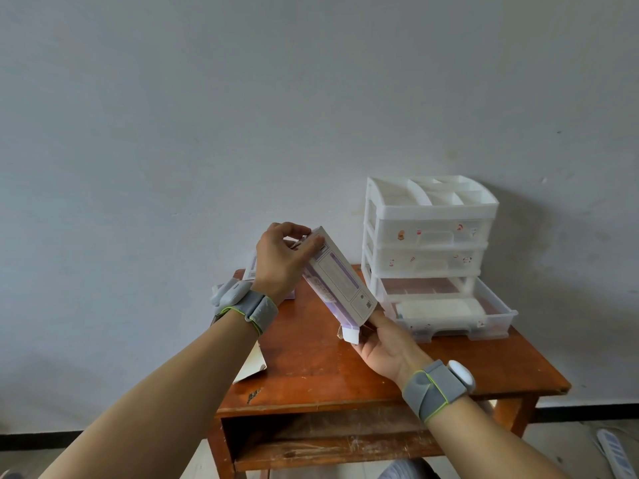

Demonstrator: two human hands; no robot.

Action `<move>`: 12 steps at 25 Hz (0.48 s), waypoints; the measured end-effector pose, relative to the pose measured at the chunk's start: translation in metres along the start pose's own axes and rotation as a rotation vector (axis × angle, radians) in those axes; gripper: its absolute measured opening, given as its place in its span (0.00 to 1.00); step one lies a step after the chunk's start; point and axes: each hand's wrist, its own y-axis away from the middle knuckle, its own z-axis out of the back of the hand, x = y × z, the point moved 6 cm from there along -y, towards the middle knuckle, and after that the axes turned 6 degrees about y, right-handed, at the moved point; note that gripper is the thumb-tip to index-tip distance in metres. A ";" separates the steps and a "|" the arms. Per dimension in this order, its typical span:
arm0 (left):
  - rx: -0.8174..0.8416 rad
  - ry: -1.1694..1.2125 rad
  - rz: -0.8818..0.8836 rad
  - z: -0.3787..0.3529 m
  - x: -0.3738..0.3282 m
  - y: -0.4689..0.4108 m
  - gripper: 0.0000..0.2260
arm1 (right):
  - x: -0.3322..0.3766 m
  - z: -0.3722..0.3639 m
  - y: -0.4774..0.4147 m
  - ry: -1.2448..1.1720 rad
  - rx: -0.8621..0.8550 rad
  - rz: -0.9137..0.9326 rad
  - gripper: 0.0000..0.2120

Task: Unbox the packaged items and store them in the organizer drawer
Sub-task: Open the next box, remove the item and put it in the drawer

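A long white and purple carton (340,280) is tilted in the air above the wooden table (311,368). My left hand (281,259) grips its upper end, thumb and fingers curled round it. My right hand (383,340) holds the lower end, where the flaps hang open. To the right stands a white plastic organizer (428,216) with three drawers. Its bottom drawer (498,316) is pulled out and a white packet (439,307) lies inside.
Another purple and white box (250,267) lies behind my left wrist. A flat piece of white card (250,369) sits at the table's left edge. The table stands against a plain wall, with a shelf underneath.
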 end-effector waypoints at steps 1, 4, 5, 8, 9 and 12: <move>0.002 0.004 0.000 0.000 0.000 -0.001 0.11 | 0.000 -0.001 0.000 0.013 0.014 -0.008 0.13; 0.007 0.022 0.010 0.003 0.005 -0.004 0.12 | 0.000 -0.002 0.000 0.060 0.053 -0.035 0.11; 0.011 0.029 0.014 0.004 0.007 -0.005 0.12 | 0.000 -0.002 0.000 0.064 0.065 -0.042 0.09; -0.001 0.083 0.054 0.009 0.017 -0.008 0.12 | 0.001 -0.003 0.000 0.079 0.102 -0.065 0.08; -0.018 0.107 0.072 0.012 0.021 -0.009 0.11 | 0.002 -0.003 0.000 0.103 0.123 -0.074 0.10; -0.076 0.167 0.116 0.023 0.034 -0.014 0.11 | 0.002 -0.001 0.002 0.144 0.132 -0.086 0.19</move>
